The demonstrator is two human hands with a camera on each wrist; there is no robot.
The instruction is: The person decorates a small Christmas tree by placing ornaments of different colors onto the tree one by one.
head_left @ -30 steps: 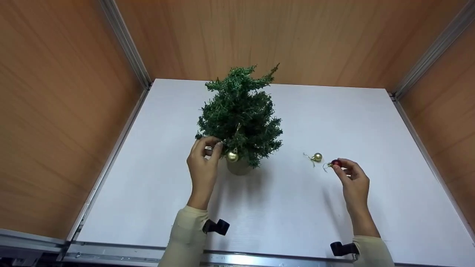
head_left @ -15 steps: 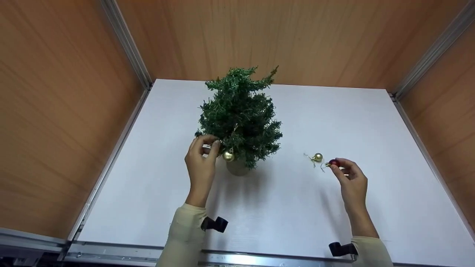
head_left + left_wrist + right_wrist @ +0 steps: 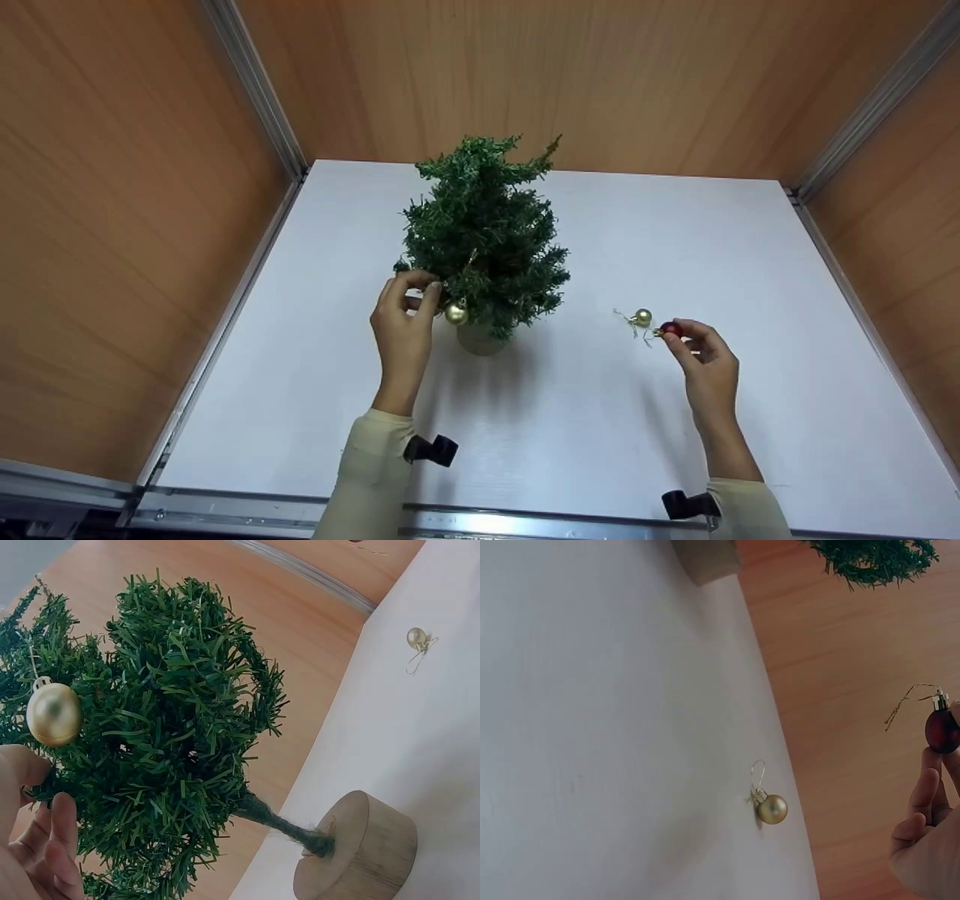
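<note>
A small artificial Christmas tree [image 3: 487, 217] stands upright on a round wooden base [image 3: 375, 847]. My left hand [image 3: 403, 330] is at its lower front left, pinching a branch tip [image 3: 49, 784] between thumb and fingers. Close beside those fingers a gold bauble [image 3: 54, 714] hangs from the tree by its string. Out to the right, my right hand [image 3: 711, 367] holds a dark red bauble [image 3: 942, 730] by its ball between thumb and fingertips, above the table. Its gold loop [image 3: 911, 699] sticks out free.
A second gold bauble [image 3: 643, 318] with a string loop lies on the white table [image 3: 585, 435], just left of the red one in the head view. Wooden walls [image 3: 637, 82] close off the back and sides. A metal rail [image 3: 495, 523] runs along the front edge.
My left hand has shifted slightly left and up, and the hanging gold bauble has swung left with it. My right hand has drifted a little left with the red bauble.
</note>
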